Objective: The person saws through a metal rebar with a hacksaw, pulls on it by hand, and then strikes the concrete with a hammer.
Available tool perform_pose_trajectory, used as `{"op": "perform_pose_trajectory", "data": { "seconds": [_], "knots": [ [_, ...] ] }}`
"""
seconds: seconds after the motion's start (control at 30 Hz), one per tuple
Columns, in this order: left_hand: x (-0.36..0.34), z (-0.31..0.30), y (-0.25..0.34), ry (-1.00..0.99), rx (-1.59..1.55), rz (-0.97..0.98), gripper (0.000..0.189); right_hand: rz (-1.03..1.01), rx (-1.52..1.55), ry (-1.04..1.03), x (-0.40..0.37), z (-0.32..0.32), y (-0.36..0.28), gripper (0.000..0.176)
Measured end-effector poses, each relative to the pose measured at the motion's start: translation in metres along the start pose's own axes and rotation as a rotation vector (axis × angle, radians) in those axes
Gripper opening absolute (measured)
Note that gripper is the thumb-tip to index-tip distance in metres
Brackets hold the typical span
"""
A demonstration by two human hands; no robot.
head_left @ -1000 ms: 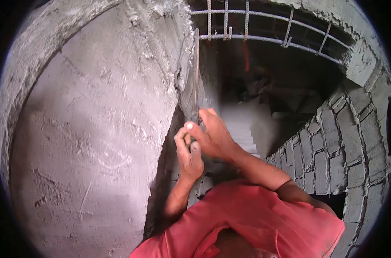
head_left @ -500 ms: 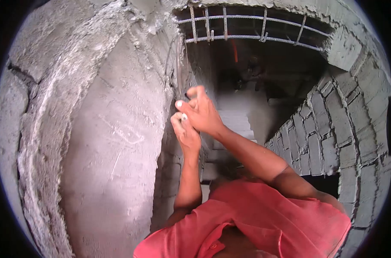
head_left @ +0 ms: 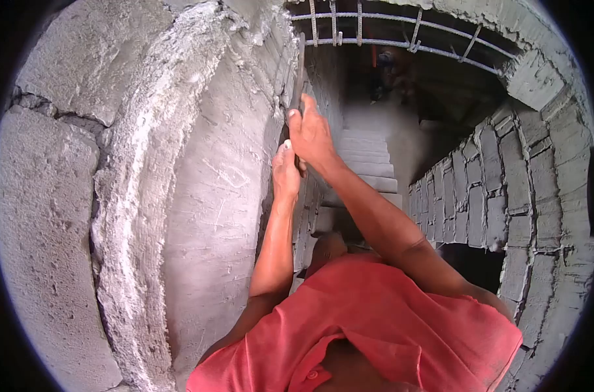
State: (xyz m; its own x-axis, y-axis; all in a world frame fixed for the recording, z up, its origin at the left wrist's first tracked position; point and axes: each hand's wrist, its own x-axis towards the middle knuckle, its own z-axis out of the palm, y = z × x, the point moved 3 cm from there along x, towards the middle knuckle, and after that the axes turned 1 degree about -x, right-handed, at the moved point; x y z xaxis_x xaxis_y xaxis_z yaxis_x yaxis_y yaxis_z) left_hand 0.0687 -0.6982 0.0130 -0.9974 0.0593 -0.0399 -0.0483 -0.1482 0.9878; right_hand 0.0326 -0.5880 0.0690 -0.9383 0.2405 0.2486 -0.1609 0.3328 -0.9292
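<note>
A long, thin, dark bar (head_left: pixel 299 73) stands nearly upright along the edge of the plastered wall (head_left: pixel 215 176). My right hand (head_left: pixel 312 134) is closed round it, with the index finger pointing up along it. Just below and to the left, my left hand (head_left: pixel 286 171) is wrapped round its lower part, thumb up. The two hands are close together. The bar's upper end reaches toward the rough wall edge near the steel rods.
Steel rods (head_left: pixel 401 46) cross the opening above. Concrete steps (head_left: pixel 369 157) descend beyond my hands. A stepped block wall (head_left: pixel 486 176) stands on the right, with a dark gap beneath. A person (head_left: pixel 395 72) is dimly visible far below.
Both hands have moved up along the wall edge, and the dark bar now shows clearly in them. The view has shifted, with more of the left block wall showing.
</note>
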Motion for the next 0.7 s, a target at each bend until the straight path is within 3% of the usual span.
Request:
{"op": "perform_pose_trajectory", "data": {
  "seconds": [0.07, 0.23, 0.3, 0.33, 0.4, 0.5, 0.57, 0.63, 0.7],
  "knots": [
    [0.003, 0.003, 0.004, -0.033, 0.072, 0.095, 0.046, 0.019, -0.045, 0.034, 0.007, -0.005, 0.001, 0.058],
    [0.011, 0.005, 0.003, -0.205, 0.016, 0.081, 0.047, -0.094, -0.199, -0.026, 0.017, -0.014, -0.012, 0.060],
    [0.017, 0.003, 0.002, -0.068, 0.187, 0.129, 0.050, -0.111, -0.277, -0.086, 0.025, -0.015, -0.017, 0.059],
    [0.020, 0.002, -0.001, -0.053, 0.163, 0.128, 0.050, -0.197, -0.317, -0.018, 0.030, -0.019, -0.019, 0.059],
    [0.022, 0.001, -0.001, 0.107, 0.540, 0.413, 0.053, -0.328, -0.355, 0.104, 0.045, -0.020, -0.019, 0.058],
    [0.016, 0.011, -0.001, 0.087, 0.398, 0.315, 0.054, -0.206, -0.344, 0.098, 0.070, -0.015, -0.015, 0.060],
    [0.009, 0.014, 0.001, 0.157, 0.413, 0.364, 0.055, -0.296, -0.342, 0.188, 0.083, -0.005, -0.020, 0.060],
    [0.012, 0.014, 0.005, 0.113, 0.479, 0.302, 0.055, -0.189, -0.249, 0.190, 0.091, -0.004, -0.030, 0.055],
    [0.013, 0.012, 0.002, 0.107, 0.480, 0.325, 0.055, 0.057, 0.012, 0.101, 0.122, 0.006, 0.007, 0.053]
  ]
}}
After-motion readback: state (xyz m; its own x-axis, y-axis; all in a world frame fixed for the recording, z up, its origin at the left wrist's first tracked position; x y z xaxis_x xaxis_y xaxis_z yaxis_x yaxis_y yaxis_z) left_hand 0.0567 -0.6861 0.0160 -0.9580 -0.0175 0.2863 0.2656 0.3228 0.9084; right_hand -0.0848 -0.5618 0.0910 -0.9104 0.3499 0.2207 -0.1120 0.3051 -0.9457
